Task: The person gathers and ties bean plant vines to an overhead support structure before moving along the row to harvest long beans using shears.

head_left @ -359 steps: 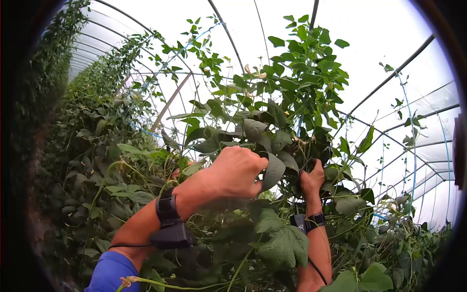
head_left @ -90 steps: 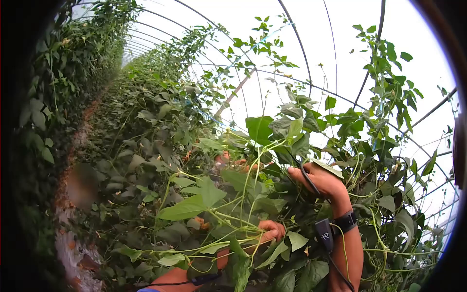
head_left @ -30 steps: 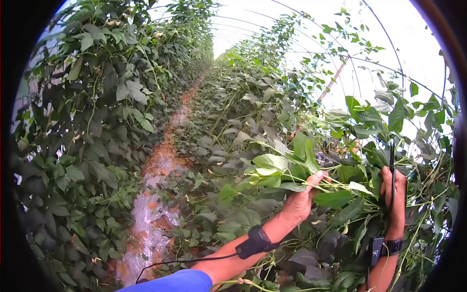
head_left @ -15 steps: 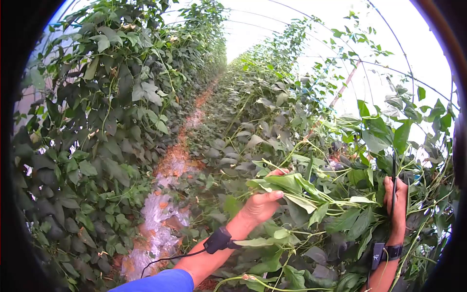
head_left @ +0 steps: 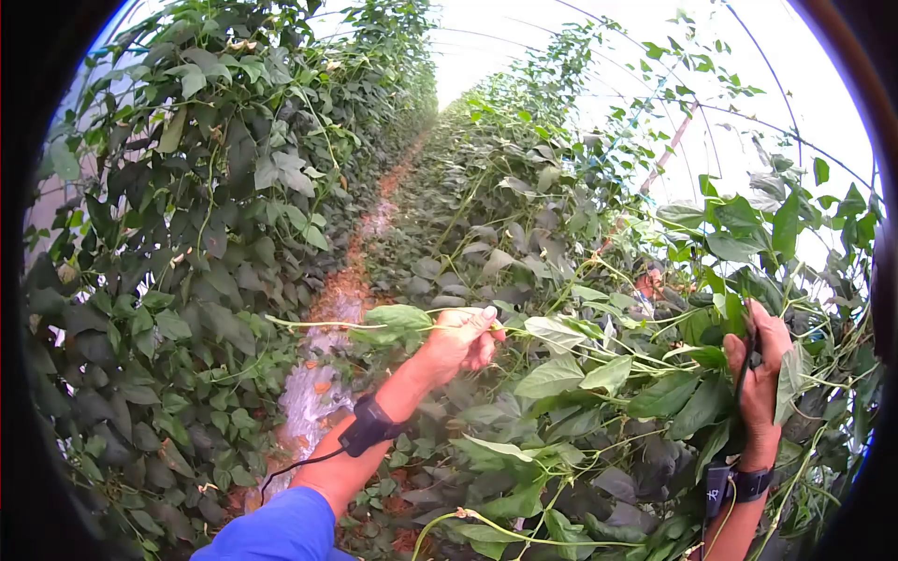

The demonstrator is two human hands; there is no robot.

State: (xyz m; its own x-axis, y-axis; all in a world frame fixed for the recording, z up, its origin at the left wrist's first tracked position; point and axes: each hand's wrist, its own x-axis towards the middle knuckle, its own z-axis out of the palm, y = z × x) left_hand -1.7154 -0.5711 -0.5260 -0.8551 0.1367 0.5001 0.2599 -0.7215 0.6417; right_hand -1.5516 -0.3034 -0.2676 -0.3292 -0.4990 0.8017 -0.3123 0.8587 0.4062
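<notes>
My left hand [head_left: 458, 344] pinches a cut or loose vine stem between thumb and fingers. The pale green vine [head_left: 323, 324] sticks out leftward over the path and carries a broad leaf [head_left: 397, 323]. Farther right, my right hand [head_left: 765, 360] is raised and curled around a thin dark strip [head_left: 745, 355], whose kind I cannot make out. Leafy bean-like vines [head_left: 645, 365] spread between the two hands, and foliage partly surrounds the right one. Each wrist wears a black strapped device [head_left: 368, 426].
A tall wall of foliage [head_left: 206, 224] lines the left. The narrow path [head_left: 313, 397] has clear plastic film and dry brown leaves. Thin hoops [head_left: 772, 70] arch overhead. Partly hidden behind leaves on the right is another person [head_left: 648, 280].
My left hand has moved left and slightly up, drawing a vine with a leaf out over the path. The right hand has shifted slightly up, its grip turned.
</notes>
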